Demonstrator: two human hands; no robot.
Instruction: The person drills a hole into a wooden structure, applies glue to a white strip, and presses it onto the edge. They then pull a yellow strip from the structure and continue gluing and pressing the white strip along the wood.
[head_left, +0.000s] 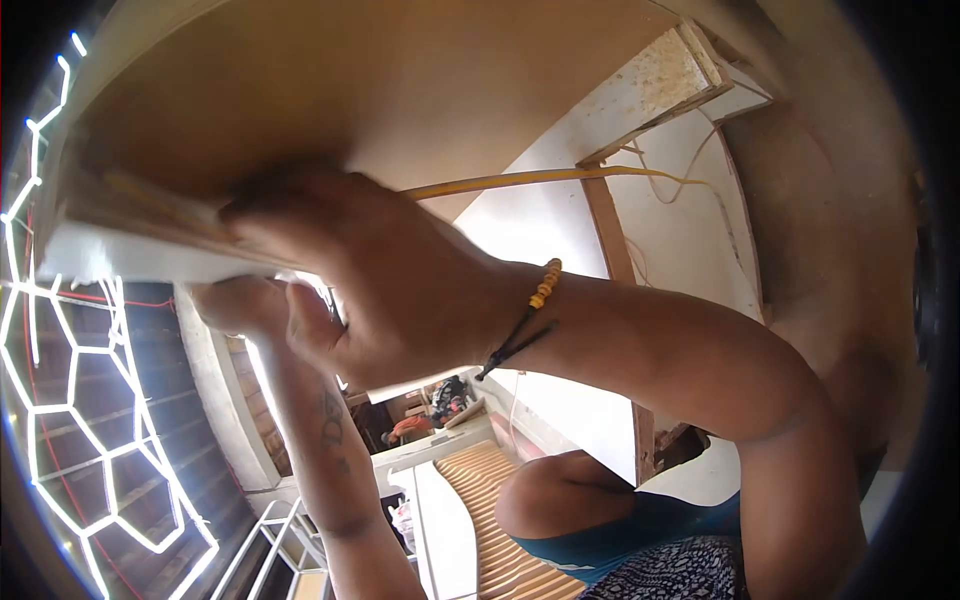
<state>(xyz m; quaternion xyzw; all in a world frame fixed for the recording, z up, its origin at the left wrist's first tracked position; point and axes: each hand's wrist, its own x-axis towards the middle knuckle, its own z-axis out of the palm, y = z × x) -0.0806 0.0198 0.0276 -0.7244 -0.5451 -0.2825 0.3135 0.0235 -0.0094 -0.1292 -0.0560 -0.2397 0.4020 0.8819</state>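
Observation:
A large brown panel (440, 80) fills the top of the view, with a pale, blurred edge (150, 255) at the left. My right hand (390, 270), wearing a cord bracelet with yellow beads (545, 284), is closed over that edge. Its fingers lie on the brown side, smeared by motion, and the thumb is bent below. My left hand (240, 305) comes up from below, close under the same edge, partly covered by my right hand. Its fingers are mostly hidden, so their grip does not show. A yellow cable (500, 183) runs behind my right wrist.
White panels with brown wooden edges (608, 225) and loose wires stand at the right. White glowing hexagonal lights (75, 350) hang at the left. Below are a ribbed wooden surface (490, 500), a white metal frame (270, 540) and a bent knee (560, 495).

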